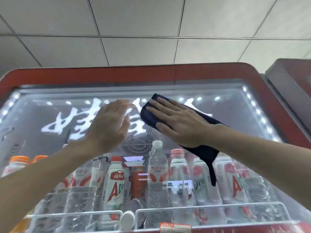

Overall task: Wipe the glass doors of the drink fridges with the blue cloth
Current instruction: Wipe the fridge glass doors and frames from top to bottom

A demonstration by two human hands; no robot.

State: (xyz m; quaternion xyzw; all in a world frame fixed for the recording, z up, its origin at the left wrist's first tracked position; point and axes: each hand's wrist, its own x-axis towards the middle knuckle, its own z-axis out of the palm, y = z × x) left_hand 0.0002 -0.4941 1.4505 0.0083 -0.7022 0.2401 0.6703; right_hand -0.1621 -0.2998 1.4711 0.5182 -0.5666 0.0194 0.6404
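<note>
Blue cloth (203, 153) lies high on the glass door (235, 125), pinned flat under my right hand's (180, 121) straight fingers so the whole palm drives it, while my left hand (107, 126), loose and empty, is raised beside it, likely for balance.

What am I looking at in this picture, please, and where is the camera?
There is no machine here: a person wears one wide-angle camera on the head, looking up at a red-framed drink fridge. The right hand presses a dark blue cloth flat against the glass door near its top; one end hangs loose. The left hand is raised beside it, fingers relaxed, holding nothing. Behind the glass stand bottles on a shelf.
</note>
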